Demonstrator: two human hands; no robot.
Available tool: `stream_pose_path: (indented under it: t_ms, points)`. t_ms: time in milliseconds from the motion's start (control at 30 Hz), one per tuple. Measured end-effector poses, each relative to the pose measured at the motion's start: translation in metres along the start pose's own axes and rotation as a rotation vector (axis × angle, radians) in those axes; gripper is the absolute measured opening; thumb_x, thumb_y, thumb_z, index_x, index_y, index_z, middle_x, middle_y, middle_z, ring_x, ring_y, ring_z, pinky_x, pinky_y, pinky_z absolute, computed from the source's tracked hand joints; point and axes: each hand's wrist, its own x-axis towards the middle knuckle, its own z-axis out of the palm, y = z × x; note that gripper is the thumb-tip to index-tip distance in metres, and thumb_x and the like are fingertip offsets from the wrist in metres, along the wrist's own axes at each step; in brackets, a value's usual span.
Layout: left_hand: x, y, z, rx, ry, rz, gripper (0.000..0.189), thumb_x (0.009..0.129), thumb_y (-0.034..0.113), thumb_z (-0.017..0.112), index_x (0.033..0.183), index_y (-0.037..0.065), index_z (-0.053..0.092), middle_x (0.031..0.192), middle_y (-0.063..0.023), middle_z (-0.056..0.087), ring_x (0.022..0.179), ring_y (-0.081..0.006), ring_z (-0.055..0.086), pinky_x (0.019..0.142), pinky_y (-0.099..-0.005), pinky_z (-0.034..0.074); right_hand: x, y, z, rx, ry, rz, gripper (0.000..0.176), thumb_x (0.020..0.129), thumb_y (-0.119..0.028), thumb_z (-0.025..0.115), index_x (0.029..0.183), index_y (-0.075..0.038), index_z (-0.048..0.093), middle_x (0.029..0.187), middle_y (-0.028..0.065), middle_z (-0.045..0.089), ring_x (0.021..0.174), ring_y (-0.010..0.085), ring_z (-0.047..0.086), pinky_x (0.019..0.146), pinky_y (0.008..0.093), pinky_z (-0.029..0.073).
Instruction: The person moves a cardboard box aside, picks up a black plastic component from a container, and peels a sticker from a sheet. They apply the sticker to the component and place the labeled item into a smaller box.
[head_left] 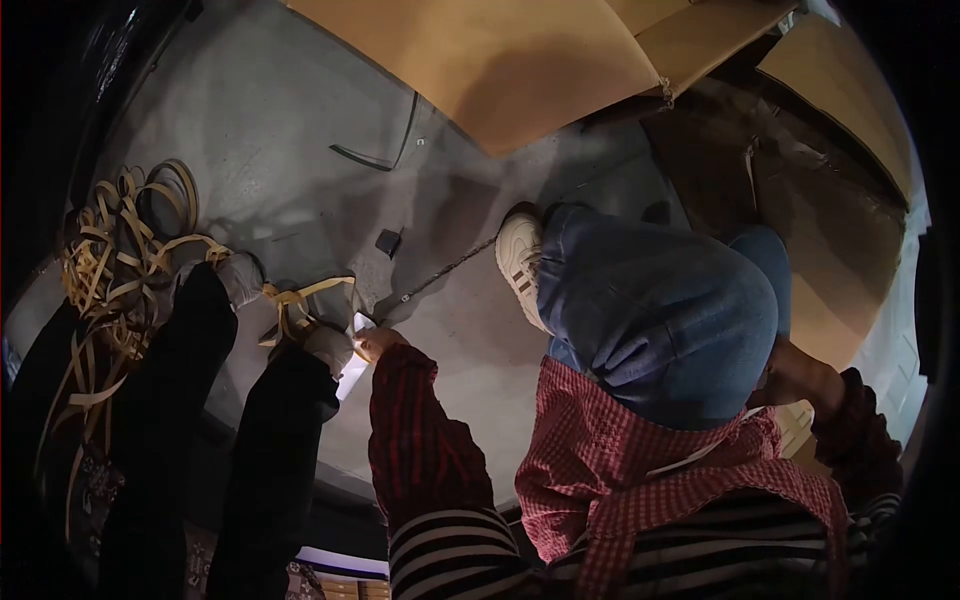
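White sheet (352,376), low beside a co-worker's shoe (328,349), apparently pinched by the left hand (377,343), reach eased by the bent leg (660,310); right hand (808,380) held alongside, its openness and any hold indiscernible.

Prob a workshop/storage area, w/ bare grey floor (260,110), lg cardboard (570,75) & tangled strapping (132,250)

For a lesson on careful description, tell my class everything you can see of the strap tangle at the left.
The tangle is a loose heap of narrow, flat, yellowish-tan bands, plastic by the look. They curl into open loops at the top and bunch thickly lower down, with long ends trailing below. It lies at the edge of the grey floor, beside black-clad limbs; whether they touch is unclear.
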Motion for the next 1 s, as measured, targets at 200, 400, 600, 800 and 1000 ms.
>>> stream_pose_path:
  t_ms: [200,400,600,800,1000]
  points:
    - [0.01,-0.006,-0.026,0.557,-0.185,0.295,0.032,0.091,0.022,0.047,0.105,-0.003,0.062,0.1,-0.0187,0.066,0.091,-0.0273,0.065,0.08,-0.0445,0.051,0.007,-0.009,-0.005,-0.045,0.045,-0.117,0.093,0.053,-0.017,0.092,0.133,-0.008,0.048,0.134,0.0141,0.05,0.124,0.035,0.047,0.101,0.0453,0.042]
    - [0.024,0.0,-0.056,0.728,-0.297,0.451,0.031,0.09,0.023,0.049,0.105,-0.001,0.063,0.102,-0.0182,0.066,0.093,-0.0271,0.065,0.08,-0.0441,0.052,0.009,-0.02,-0.006,-0.1,0.089,-0.165,0.084,0.058,-0.009,0.089,0.132,-0.008,0.049,0.133,0.0125,0.051,0.123,0.0336,0.049,0.1,0.0434,0.045]
    - [0.034,0.014,-0.078,0.789,-0.328,0.552,0.03,0.09,0.024,0.05,0.104,0.001,0.064,0.104,-0.0177,0.066,0.095,-0.027,0.065,0.079,-0.0437,0.052,0.003,-0.008,0.007,0.008,0.146,-0.185,0.069,0.062,-0.008,0.087,0.124,-0.008,0.057,0.128,0.0115,0.056,0.119,0.0325,0.053,0.099,0.0415,0.045]
    - [0.041,0.032,-0.086,0.837,-0.345,0.609,0.029,0.089,0.025,0.052,0.103,0.002,0.066,0.105,-0.0173,0.066,0.097,-0.0268,0.065,0.079,-0.0433,0.053,-0.005,0.01,0.022,0.215,0.218,-0.107,0.053,0.061,-0.013,0.087,0.11,-0.012,0.069,0.119,0.0088,0.065,0.111,0.0312,0.059,0.095,0.0396,0.046]
    - [0.046,0.037,-0.095,0.898,-0.36,0.638,0.028,0.089,0.026,0.054,0.102,0.004,0.067,0.107,-0.0168,0.066,0.099,-0.0267,0.065,0.079,-0.0429,0.054,-0.007,0.012,0.021,0.159,0.219,-0.144,0.052,0.062,-0.014,0.087,0.11,-0.012,0.069,0.121,0.0089,0.064,0.11,0.0306,0.06,0.093,0.0375,0.047]
